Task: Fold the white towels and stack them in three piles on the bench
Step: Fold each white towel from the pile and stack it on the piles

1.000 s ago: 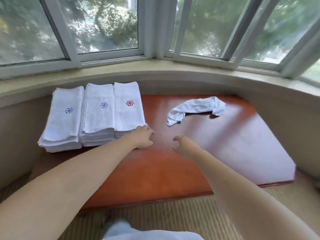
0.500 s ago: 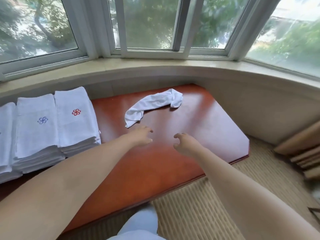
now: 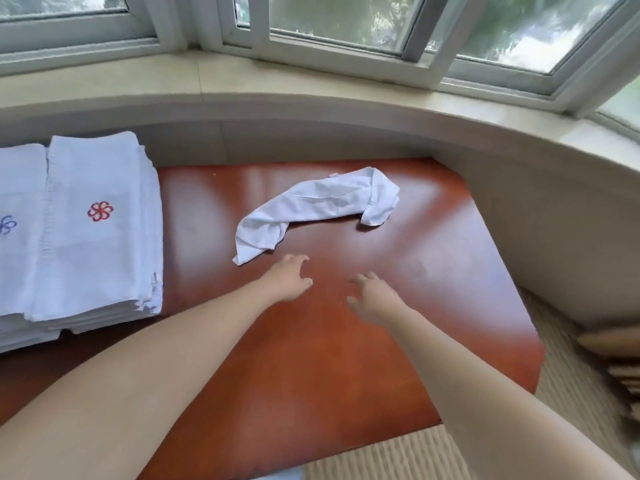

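A crumpled white towel (image 3: 318, 209) lies loose on the red-brown wooden bench (image 3: 311, 358), towards the back. At the left stands a pile of folded white towels with a red flower mark (image 3: 100, 233); beside it, cut by the frame edge, is a pile with a blue flower mark (image 3: 17, 230). My left hand (image 3: 289, 277) hovers over the bench just short of the loose towel's near end, fingers loosely spread, holding nothing. A little to its right, my right hand (image 3: 372, 296) is also spread and bare.
A beige stone sill (image 3: 346, 109) curves round the bench's back and right side under white window frames (image 3: 346, 39). Woven matting (image 3: 571, 393) covers the floor in front and to the right. Wooden slats (image 3: 620, 358) show at the far right edge.
The view has swung right, so the piles slid to the left edge and one left the frame. Both hands have moved from beside the piles towards the loose towel.
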Demonstrator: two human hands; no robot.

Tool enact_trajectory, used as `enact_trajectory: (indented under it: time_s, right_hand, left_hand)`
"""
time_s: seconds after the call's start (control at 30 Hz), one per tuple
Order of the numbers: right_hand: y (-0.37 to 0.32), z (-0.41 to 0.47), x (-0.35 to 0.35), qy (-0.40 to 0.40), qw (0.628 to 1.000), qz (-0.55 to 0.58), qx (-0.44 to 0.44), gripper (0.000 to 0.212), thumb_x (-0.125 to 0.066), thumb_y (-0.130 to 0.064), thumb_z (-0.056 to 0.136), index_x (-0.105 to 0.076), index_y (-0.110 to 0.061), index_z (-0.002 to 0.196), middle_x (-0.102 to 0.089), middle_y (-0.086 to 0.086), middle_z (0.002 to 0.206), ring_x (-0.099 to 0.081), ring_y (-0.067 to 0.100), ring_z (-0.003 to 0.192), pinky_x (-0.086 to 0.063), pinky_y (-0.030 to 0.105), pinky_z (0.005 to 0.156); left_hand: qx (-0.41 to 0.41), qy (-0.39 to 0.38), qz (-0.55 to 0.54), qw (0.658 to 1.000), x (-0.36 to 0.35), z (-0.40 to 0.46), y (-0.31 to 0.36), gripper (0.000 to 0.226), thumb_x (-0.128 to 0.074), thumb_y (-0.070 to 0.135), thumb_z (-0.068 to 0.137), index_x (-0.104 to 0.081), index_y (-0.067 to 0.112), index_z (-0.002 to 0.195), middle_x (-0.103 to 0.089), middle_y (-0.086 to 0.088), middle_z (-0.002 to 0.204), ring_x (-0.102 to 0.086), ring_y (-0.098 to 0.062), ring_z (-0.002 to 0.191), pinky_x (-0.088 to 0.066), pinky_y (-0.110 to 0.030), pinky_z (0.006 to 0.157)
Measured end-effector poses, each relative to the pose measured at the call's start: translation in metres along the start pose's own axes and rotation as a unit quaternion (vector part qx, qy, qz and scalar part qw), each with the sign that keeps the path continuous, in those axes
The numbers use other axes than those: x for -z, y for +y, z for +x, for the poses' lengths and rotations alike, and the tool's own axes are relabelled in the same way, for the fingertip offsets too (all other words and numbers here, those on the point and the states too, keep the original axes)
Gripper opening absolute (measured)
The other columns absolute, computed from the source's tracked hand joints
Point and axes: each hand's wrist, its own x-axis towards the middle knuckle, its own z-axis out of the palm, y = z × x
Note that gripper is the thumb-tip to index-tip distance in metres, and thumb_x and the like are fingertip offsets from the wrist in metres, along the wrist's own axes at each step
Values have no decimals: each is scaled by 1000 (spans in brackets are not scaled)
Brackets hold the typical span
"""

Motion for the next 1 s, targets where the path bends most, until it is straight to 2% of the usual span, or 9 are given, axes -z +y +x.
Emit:
enact_trajectory:
  time_s: [0.17, 0.4, 0.5, 0.63, 0.7, 0.77, 0.83, 0.9, 1.0]
  right_hand:
    - [-3, 83, 5, -25, 999, 6, 30, 63, -56, -32, 97, -36, -21, 157, -23, 3, 165, -38, 35, 143, -40, 44, 113]
    - [-8, 184, 28, -1, 998, 18, 61, 74, -57, -26, 97, -22, -15, 161, -8, 3, 170, -28, 33, 150, -35, 47, 116]
    - [-12, 218, 43, 36, 997, 34, 61, 74, -54, -19, 96, -20, -14, 161, -7, 3, 170, -35, 34, 146, -39, 46, 112]
    - [-8, 248, 55, 57, 997, 1, 48, 79, -50, -12, 94, -12, -24, 163, -3, -5, 171, -44, 32, 140, -46, 50, 104]
    - [-3, 253, 53, 43, 998, -26, 35, 82, -48, -10, 93, -9, -28, 163, -17, -1, 167, -48, 34, 135, -47, 49, 102]
    - [3, 252, 46, 32, 997, -62, 22, 80, -48, -11, 93, -11, -27, 162, -41, 6, 151, -54, 35, 126, -47, 45, 97]
    - [10, 246, 36, 21, 994, -105, 13, 66, -49, -14, 92, -28, -23, 154, -55, 9, 134, -55, 35, 122, -45, 42, 91]
    - [17, 233, 25, 16, 993, -119, 4, 46, -51, -15, 91, -42, -21, 136, -64, 11, 122, -57, 34, 118, -41, 38, 82]
    - [31, 204, 9, 15, 992, -127, 15, 36, -53, -12, 89, -46, -21, 124, -69, 7, 111, -65, 31, 106, -39, 35, 78]
  left_hand:
    - [41, -1, -66, 997, -10, 74, -4, 65, -60, 39, 97, -33, 29, 155, -23, -3, 164, -44, -26, 140, -39, -37, 109]
    - [-7, 67, -71, 995, 5, 158, 2, 76, -61, 29, 97, -21, 24, 161, -8, 0, 168, -29, -27, 150, -33, -45, 118]
    - [-41, 113, -47, 992, 22, 187, 4, 74, -56, 16, 97, -21, 27, 161, -10, 5, 170, -36, -25, 147, -39, -45, 114]
    - [-22, 81, -12, 996, 31, 217, 2, 78, -51, 12, 96, -15, 32, 162, -15, 6, 169, -37, -25, 147, -41, -44, 111]
    - [8, 66, 17, 998, 28, 224, 4, 74, -49, 12, 96, -18, 30, 161, -30, 0, 162, -43, -29, 140, -45, -44, 104]
    - [35, 66, 51, 996, 23, 225, 7, 60, -47, 14, 96, -36, 28, 153, -42, -4, 147, -48, -32, 132, -48, -45, 95]
    - [45, 69, 71, 994, 14, 219, 10, 41, -44, 13, 96, -56, 28, 132, -47, -5, 129, -51, -32, 121, -48, -45, 87]
    - [29, 51, 77, 995, 1, 206, 12, 33, -43, 13, 96, -62, 30, 117, -48, -2, 114, -52, -29, 111, -47, -44, 81]
    - [18, 24, 65, 997, -26, 173, 16, 27, -44, 13, 97, -61, 31, 110, -47, 1, 105, -52, -26, 104, -41, -40, 73]
